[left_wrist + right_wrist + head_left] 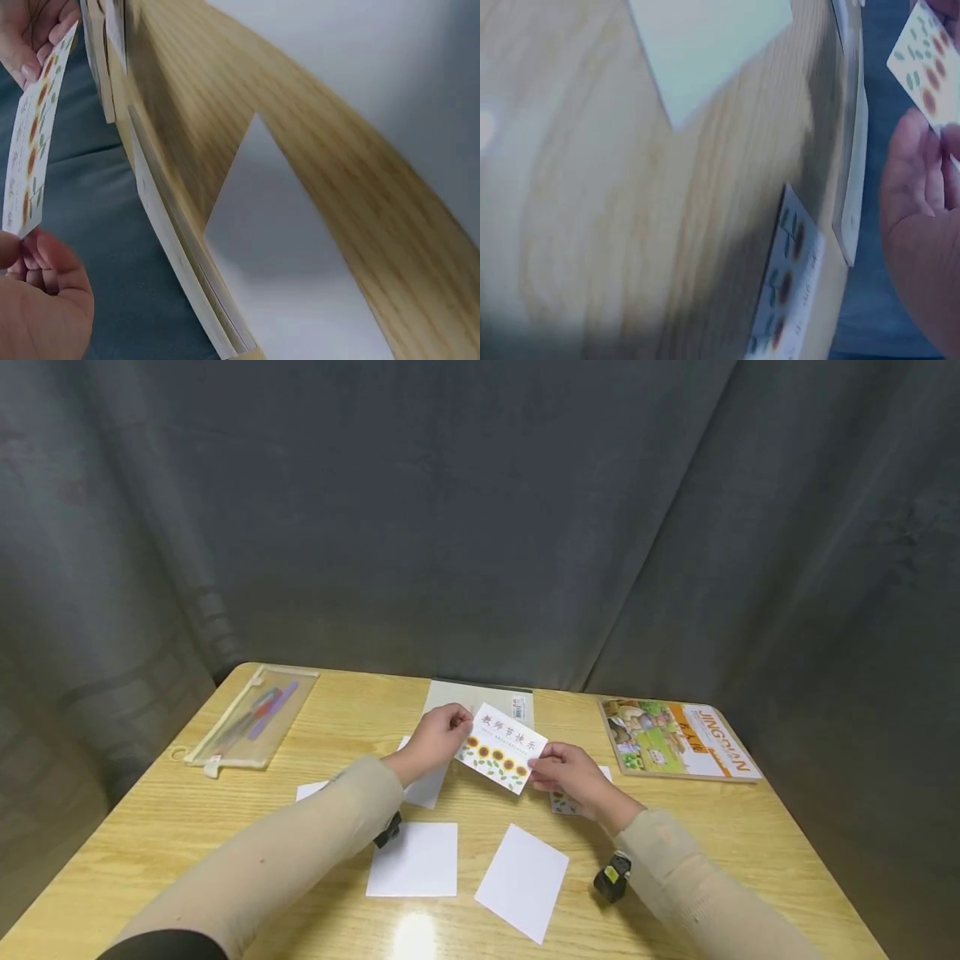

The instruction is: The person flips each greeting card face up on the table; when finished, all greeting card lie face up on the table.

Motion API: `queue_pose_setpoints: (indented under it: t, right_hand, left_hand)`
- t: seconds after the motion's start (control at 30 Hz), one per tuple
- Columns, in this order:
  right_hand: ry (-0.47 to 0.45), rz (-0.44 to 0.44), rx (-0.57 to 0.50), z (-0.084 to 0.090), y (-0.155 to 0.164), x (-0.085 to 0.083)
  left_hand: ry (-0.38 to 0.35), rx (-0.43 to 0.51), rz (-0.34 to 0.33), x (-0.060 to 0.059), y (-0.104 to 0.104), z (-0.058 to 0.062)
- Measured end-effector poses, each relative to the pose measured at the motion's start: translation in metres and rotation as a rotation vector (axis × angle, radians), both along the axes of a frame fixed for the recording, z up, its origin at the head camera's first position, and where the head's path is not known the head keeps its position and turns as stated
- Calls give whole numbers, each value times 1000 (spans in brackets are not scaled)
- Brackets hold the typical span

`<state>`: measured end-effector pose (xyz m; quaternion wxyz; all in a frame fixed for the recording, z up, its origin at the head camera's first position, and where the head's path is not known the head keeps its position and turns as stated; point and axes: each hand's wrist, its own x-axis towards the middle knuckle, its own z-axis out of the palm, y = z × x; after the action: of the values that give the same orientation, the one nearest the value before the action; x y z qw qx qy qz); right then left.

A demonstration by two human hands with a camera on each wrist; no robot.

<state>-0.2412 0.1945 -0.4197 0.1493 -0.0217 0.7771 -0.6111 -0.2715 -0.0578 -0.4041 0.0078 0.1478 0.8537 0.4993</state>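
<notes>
Pale wood grain covers the bench (187,810), and at its far left corner lies a clear zip pouch of pens (251,716). Nearer the middle, the left hand (435,739) pinches the upper left edge of a small white greeting card printed with a row of sunflowers and a line of characters (501,747), held up off the bench and tilted; the left wrist view shows the same card edge-on between thumb and fingertips (30,127). Under and around it lie blank white paper rectangles, one square sheet (413,859) and one turned sheet (522,880) toward the near edge, others partly hidden beneath the forearms. A flat grey-green envelope or folder (465,697) sits just behind the card. The right hand (564,774) pinches the card's lower right corner, its grip narrow and closed on the paper, and a second sunflower card (789,292) lies flat on the bench beneath it (mostly covered in the head view). At the far right rests a picture-covered board with orange lettering (678,739). With only two light pinches at opposite corners, the card could likely bend, crease or slip if either hand pulls unevenly.
</notes>
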Motion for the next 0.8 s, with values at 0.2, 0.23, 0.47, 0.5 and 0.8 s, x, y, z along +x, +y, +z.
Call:
queue_pose_setpoints:
  t: [0.2,0.23,0.47,0.5,0.8]
  right_hand:
    - [-68,-170,-127,-3,-3,-1]
    - [-66,-194,-130,-3,-3,-1]
    - [-19,-274,-60,-9,-7,-3]
    - [-14,-279,-49,-10,-7,-3]
    - [14,-248,119,-14,-7,-5]
  left_hand:
    - [-73,29,44,1,4,-2]
    - [-87,28,54,1,4,-3]
    - [-95,-17,78,3,6,-15]
    - [-93,-25,79,4,7,-17]
    - [-218,-29,118,16,14,-26]
